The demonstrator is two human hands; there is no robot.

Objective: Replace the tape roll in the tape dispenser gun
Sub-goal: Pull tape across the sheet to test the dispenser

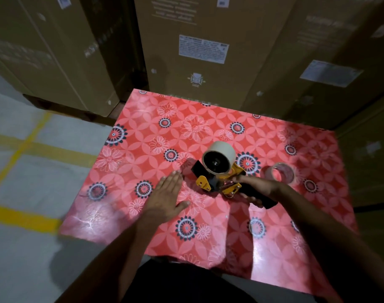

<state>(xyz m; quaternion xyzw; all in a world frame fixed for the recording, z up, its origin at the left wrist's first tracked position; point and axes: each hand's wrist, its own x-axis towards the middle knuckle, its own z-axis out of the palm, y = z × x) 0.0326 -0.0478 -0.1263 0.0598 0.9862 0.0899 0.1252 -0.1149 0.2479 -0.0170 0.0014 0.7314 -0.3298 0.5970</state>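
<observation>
Black plastic fills my right hand (pixel 255 190): the fingers are clenched around the handle of the tape dispenser gun (pixel 217 178), near the middle of the table. My left hand (pixel 168 195) is released, fingers straight and close together, palm down just beside the gun's front end; I cannot tell whether it rests on the cloth or hovers over it.

Gun body: yellow side plates with black parts between them, resting on the table with its front end toward my left hand. An empty beige cardboard core (pixel 219 157) sits on the gun's spool, its open end facing the camera and a black hub visible inside.

Clear tape roll (pixel 278 173): lies on the table just right of the gun and beyond my right wrist, apart from the core.

Table surface: a glossy red tablecloth (pixel 143 132) printed with white flowers and dark ringed medallions.

Surroundings: tall brown cardboard boxes (pixel 197 51) bearing white labels stand against the table's far edge and right side. Grey floor (pixel 22 132) with yellow lines lies to the left.
</observation>
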